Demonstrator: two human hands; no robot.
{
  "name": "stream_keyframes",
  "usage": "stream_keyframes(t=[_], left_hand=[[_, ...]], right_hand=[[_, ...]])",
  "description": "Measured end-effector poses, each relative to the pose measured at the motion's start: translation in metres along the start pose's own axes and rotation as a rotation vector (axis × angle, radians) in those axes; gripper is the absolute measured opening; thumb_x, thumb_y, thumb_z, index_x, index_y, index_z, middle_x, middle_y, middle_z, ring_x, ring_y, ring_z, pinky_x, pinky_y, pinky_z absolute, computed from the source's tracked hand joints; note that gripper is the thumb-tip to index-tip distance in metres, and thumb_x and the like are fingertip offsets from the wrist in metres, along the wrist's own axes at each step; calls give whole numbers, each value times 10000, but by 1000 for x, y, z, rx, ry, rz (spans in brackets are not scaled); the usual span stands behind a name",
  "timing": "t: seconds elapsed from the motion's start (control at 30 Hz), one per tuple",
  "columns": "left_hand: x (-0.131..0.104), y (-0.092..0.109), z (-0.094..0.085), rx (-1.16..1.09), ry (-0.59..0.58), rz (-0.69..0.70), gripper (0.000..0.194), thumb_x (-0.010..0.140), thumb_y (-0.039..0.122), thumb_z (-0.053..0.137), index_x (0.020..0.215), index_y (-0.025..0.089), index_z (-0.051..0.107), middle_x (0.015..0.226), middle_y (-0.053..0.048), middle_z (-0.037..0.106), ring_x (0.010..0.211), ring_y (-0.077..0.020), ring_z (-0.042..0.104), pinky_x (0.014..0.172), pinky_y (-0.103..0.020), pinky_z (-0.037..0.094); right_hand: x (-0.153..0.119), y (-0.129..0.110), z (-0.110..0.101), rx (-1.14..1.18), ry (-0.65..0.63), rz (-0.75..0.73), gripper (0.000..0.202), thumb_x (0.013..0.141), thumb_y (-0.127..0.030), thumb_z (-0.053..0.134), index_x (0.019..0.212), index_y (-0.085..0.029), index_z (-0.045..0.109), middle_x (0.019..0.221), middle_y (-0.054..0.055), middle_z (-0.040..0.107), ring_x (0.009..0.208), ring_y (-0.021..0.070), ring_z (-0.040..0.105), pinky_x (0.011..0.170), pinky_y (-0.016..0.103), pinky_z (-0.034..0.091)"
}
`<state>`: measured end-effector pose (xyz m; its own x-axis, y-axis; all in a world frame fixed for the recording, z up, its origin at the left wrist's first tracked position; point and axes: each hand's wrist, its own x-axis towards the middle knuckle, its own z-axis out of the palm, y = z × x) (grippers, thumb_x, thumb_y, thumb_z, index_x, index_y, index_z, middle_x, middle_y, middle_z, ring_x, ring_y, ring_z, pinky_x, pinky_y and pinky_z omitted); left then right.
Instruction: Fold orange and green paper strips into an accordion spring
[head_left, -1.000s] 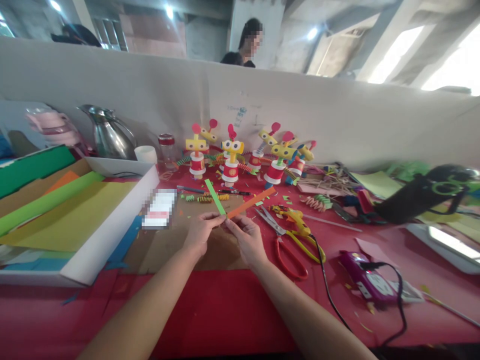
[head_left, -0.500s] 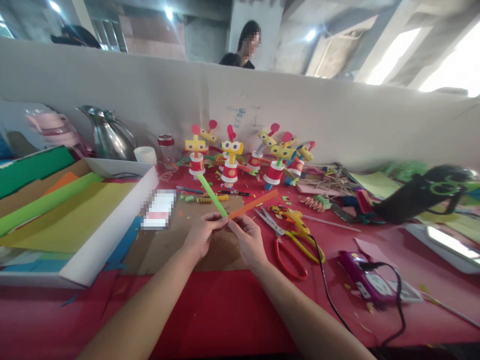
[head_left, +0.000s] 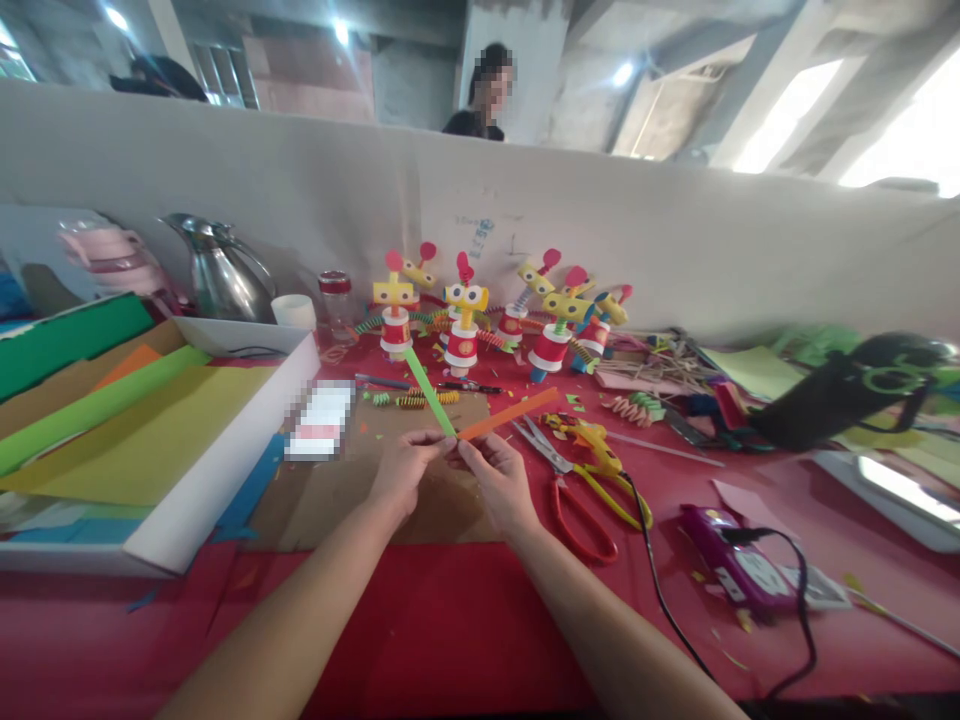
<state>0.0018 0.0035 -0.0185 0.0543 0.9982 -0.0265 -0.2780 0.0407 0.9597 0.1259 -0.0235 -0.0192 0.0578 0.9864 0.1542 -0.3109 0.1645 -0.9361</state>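
A green paper strip (head_left: 430, 393) and an orange paper strip (head_left: 510, 413) meet at one end between my fingertips, spreading apart in a V. My left hand (head_left: 405, 468) pinches the joined end from the left, near the green strip. From the other side my right hand (head_left: 495, 475) pinches the same corner, thumb on top, by the orange strip. Both hands are held over a brown cardboard sheet (head_left: 300, 505). Just right of my right hand lie scissors (head_left: 555, 460) with one red and one yellow handle, beside a yellow glue gun (head_left: 598, 445).
Several paper-cup robot figures (head_left: 461, 345) stand along the wall. A white box (head_left: 217, 460) of coloured paper sits left, near a steel jug (head_left: 217, 265). To the right are a purple power socket (head_left: 739, 560) with a cord and a black bottle (head_left: 817, 395). A person (head_left: 484, 95) is beyond the partition.
The two strips stay pinched at their joined end, and my hands have barely moved. The whole view has shifted slightly.
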Motion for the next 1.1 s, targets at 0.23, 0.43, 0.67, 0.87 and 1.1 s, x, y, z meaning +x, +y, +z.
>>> stream_keyframes(t=[0.23,0.43,0.67,0.87,1.1], left_hand=[[-6,3,5,45,-58,3,201,611,338,788,751,194,771,713,-45,705,759,-198,606,789,-309,419],[-8,9,8,-34,-115,-69,241,606,316,800,794,169,765,749,-64,720,778,-197,633,852,-337,432],[-10,8,11,-103,-102,-79,237,603,324,805,773,166,758,742,-62,722,759,-191,649,834,-332,455],[-9,10,8,-84,-139,-41,201,636,305,784,780,164,770,760,-67,727,771,-192,645,836,-327,454],[-8,10,7,-72,-133,-42,177,645,298,774,757,162,766,719,-57,711,744,-187,634,818,-325,455]], right_hand=[[2,1,-4,-39,67,-30,164,742,-344,706,762,-183,678,700,5,670,647,138,608,665,272,506],[1,1,-3,-30,108,-58,133,749,-309,695,774,-179,677,717,6,664,654,130,597,661,264,492],[1,0,-2,4,103,-42,149,737,-330,703,785,-191,680,744,5,673,641,134,596,667,281,499],[-1,1,-2,25,74,-43,159,739,-324,714,843,-208,683,713,-8,652,638,135,584,648,272,484],[-1,2,-3,36,61,-46,132,756,-317,706,799,-196,674,719,-3,649,654,130,576,649,260,469]])
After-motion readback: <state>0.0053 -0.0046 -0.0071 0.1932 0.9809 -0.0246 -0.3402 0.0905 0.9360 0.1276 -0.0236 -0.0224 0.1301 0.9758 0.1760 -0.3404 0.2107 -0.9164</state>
